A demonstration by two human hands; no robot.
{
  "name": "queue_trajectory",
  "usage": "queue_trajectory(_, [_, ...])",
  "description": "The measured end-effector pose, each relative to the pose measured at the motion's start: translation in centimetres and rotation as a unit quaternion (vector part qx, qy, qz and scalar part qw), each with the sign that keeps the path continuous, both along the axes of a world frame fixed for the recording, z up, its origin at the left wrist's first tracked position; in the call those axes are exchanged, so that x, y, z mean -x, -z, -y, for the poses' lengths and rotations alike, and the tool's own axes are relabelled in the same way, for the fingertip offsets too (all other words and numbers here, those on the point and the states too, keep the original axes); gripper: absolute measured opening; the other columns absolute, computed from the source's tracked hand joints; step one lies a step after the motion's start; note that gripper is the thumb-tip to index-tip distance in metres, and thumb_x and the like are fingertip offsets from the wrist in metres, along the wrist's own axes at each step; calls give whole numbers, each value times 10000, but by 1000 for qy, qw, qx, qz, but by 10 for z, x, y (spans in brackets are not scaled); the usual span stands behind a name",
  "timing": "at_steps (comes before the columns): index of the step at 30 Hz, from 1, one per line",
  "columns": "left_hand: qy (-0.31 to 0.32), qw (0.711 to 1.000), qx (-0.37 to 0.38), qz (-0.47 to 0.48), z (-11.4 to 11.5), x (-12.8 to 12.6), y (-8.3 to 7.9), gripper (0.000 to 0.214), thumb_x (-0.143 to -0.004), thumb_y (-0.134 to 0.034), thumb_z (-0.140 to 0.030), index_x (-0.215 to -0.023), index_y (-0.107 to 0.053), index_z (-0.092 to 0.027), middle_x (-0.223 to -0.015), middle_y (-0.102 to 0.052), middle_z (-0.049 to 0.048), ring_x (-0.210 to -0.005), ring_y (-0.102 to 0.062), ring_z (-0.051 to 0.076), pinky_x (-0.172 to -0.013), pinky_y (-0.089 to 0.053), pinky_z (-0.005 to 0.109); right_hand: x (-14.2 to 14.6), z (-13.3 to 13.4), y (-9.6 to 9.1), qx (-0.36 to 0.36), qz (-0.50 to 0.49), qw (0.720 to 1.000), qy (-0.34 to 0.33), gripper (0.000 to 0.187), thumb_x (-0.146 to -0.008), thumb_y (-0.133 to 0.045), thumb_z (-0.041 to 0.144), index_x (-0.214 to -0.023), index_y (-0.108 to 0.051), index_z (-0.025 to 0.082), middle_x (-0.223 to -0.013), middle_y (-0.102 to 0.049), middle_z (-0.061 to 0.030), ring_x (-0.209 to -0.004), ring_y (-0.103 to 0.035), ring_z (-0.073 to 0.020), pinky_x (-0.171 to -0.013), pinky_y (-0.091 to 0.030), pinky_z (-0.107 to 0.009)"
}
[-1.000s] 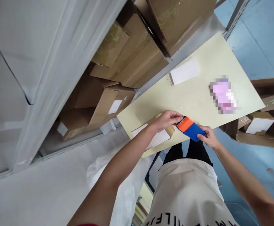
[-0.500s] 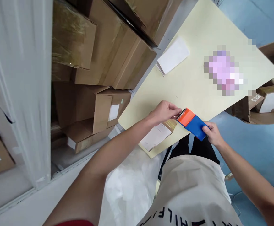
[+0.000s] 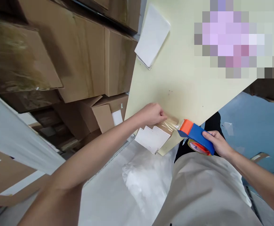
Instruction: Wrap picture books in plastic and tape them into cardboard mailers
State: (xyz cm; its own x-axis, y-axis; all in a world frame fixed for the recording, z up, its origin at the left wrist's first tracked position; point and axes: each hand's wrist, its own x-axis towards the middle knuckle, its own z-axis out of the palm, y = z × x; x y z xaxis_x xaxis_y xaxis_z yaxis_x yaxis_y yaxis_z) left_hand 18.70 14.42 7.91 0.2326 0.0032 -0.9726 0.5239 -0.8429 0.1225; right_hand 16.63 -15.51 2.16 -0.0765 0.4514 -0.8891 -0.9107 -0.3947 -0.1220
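Holding clear tape [image 3: 171, 123] between your hands, draw it taut and untwisted: your left hand [image 3: 154, 113] pinches its end beside the white-topped box [image 3: 152, 139]; your right hand [image 3: 218, 143] grips the blue dispenser [image 3: 199, 137] near the table [image 3: 186, 84] edge.

Tape dispenser [image 3: 199, 135]: smooth plastic. Tape strip [image 3: 173, 123]: clear, glossy film. Tabletop [image 3: 181, 66]: smooth, nearly matt. Cartons [image 3: 82, 59]: matt cardboard (glossy where taped). Stacked sheets [image 3: 152, 35]: matt paper. Sheeting [image 3: 148, 179]: thin, crinkled plastic. Shirt [image 3: 207, 188]: matt cloth.
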Motion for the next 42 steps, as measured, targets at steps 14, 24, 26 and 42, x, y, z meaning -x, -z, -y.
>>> queue_trajectory(14, [283,952,-112,18,35,20,2,570,-801,-519,-90,-1367,-508,-153,-764,-687,124,-785,-683,288,-617,-437,323,23,-14,-2,12,-41,999,10,572,-568,-745,727,-544,-668,161,-495,-632,-17,-429,-501,-110,-452,-400,-245])
queue_trajectory(24, [224,949,-40,218,18,60,-14,611,-881,-529,-432,-1441,-448,-203,-1374,-566,151,-1288,-493,343,-934,-447,456,31,-13,3,6,-38,999,-10,557,-605,-735,718,-574,-678,165,-525,-660,-24,-437,-523,-120,-457,-397,-247])
queue_trajectory(26, [251,936,66,238,10,76,-14,620,-852,-549,-548,-1360,-542,-193,-1383,-576,126,-1309,-487,324,-1000,-408,442,32,-10,6,4,-48,999,-9,553,-611,-739,710,-569,-676,162,-514,-649,-17,-428,-504,-106,-450,-387,-238])
queue_trajectory(42, [-96,952,-189,219,-23,141,-14,511,-861,-552,-596,-1219,-626,-240,-1196,-700,77,-1110,-643,262,-925,-453,362,-30,-134,-7,-36,-24,995,-88,359,-911,-482,488,-983,-692,206,-977,-765,-77,-975,-704,-262,-872,-577,-385])
